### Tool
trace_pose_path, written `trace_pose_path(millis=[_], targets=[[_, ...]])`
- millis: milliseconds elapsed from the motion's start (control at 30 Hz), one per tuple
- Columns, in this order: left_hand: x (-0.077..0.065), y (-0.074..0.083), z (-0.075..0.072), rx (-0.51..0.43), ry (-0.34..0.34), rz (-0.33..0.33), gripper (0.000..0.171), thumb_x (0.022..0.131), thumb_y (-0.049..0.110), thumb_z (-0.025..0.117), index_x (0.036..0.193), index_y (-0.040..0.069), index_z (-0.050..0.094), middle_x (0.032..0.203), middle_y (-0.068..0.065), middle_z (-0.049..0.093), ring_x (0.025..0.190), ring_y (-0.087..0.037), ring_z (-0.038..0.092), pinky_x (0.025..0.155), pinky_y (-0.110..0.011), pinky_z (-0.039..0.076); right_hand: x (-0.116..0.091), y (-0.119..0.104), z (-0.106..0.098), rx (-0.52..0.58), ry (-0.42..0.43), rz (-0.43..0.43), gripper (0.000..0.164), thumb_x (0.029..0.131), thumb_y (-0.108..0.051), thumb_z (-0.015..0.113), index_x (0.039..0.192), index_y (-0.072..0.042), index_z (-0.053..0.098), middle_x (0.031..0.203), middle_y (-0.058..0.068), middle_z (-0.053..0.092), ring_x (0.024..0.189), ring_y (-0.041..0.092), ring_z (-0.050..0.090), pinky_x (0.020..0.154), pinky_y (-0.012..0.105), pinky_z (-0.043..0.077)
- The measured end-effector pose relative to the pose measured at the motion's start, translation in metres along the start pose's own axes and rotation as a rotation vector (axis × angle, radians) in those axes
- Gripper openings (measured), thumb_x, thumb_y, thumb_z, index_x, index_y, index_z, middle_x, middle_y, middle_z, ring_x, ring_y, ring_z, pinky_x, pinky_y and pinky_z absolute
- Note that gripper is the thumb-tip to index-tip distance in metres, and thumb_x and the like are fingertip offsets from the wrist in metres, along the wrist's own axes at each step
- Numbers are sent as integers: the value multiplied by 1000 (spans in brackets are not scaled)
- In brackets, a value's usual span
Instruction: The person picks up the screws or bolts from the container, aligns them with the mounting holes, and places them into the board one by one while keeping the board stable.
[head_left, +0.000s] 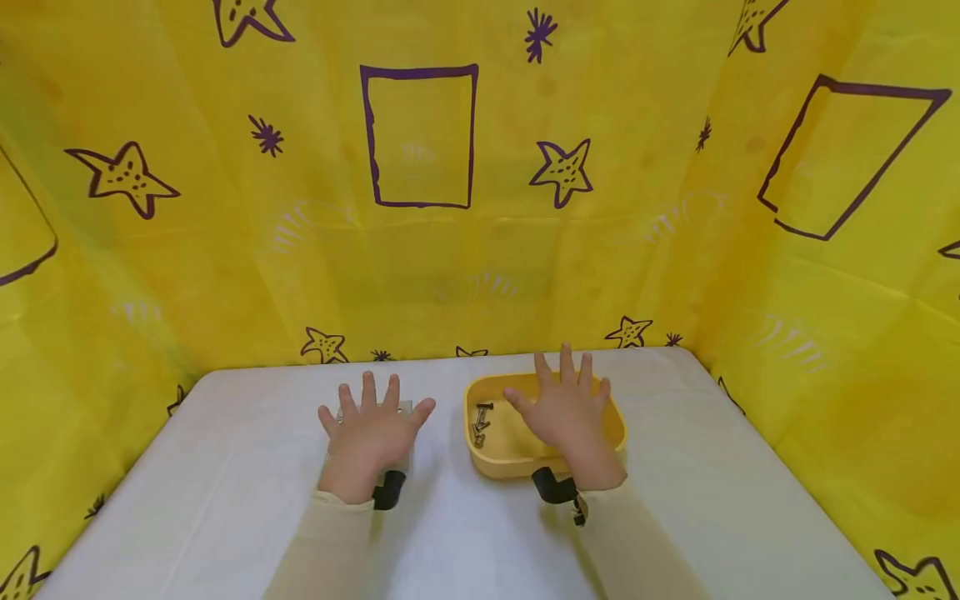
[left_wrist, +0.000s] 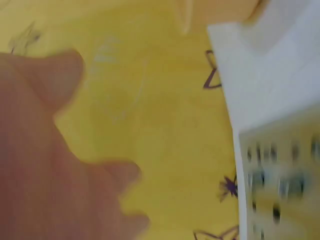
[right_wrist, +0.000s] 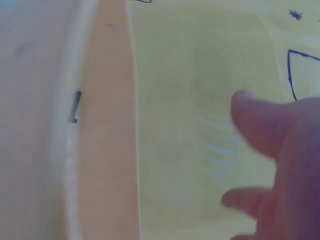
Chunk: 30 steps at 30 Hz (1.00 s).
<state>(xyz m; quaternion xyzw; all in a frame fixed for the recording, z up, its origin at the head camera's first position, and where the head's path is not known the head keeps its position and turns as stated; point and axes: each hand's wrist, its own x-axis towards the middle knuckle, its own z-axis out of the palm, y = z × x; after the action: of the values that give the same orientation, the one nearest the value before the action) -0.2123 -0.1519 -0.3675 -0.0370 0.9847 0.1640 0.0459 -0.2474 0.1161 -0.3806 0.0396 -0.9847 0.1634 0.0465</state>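
Head view shows left grip (head_left: 366, 437) and right grip (head_left: 566, 417) released, fingers spread, respectively over a holed plate (left_wrist: 287, 167) and a yellow tray (head_left: 510, 468) on the worktop (head_left: 450, 542); metal screws (head_left: 481, 427) inside the tray's left end look light, stiff, slippery, best pinched mid-shank.

Looks like smooth plastic in the tray (head_left: 517, 465) near the far edge of the table (head_left: 472, 542), shiny metal in the screws (head_left: 479, 439) inside.

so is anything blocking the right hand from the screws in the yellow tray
Nothing visible does: the right hand is spread over the open yellow tray, and the screws lie uncovered inside, along its left side.
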Motion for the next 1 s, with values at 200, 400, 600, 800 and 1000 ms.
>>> trace_pose_path(millis=[200, 400, 600, 800, 1000], targets=[[6, -74, -28, -320, -126, 184, 102, 93, 68, 51, 161, 15, -4, 162, -24, -15, 143, -54, -9, 105, -75, 2, 13, 18, -8, 544, -125, -144, 84, 89, -58, 67, 158, -25, 31, 163, 10, 21, 140, 41, 33, 103, 58, 39], [15, -148, -10, -711, -302, 272, 110, 91, 27, 75, 159, 30, -11, 163, -16, -18, 144, -52, 2, 107, -72, 11, 14, 14, 6, 764, -328, -133, 72, 86, -37, 79, 150, -29, 47, 153, 10, 42, 118, 36, 59, 94, 49, 49], [25, -176, 14, -883, -411, 260, 111, 88, 15, 78, 161, 28, -5, 162, -25, -12, 144, -51, 7, 106, -71, 17, 18, 6, 28, 659, -459, -214, 59, 84, -26, 82, 139, -21, 62, 135, 19, 57, 93, 24, 66, 82, 39, 54], [32, -182, 28, -990, -451, 254, 106, 86, 3, 76, 162, 19, 3, 162, -26, -5, 144, -49, 12, 113, -48, 26, 20, 4, 41, 506, -455, -354, 50, 80, -22, 83, 129, -16, 70, 116, 10, 69, 103, 22, 62, 79, 32, 50], [35, -184, 32, -1013, -461, 264, 104, 86, 2, 76, 162, 18, 5, 162, -28, 0, 141, -44, 27, 96, -22, 44, 21, 0, 49, 396, -428, -398, 39, 82, -18, 80, 121, -22, 75, 115, -6, 70, 100, 15, 60, 86, 29, 46]])
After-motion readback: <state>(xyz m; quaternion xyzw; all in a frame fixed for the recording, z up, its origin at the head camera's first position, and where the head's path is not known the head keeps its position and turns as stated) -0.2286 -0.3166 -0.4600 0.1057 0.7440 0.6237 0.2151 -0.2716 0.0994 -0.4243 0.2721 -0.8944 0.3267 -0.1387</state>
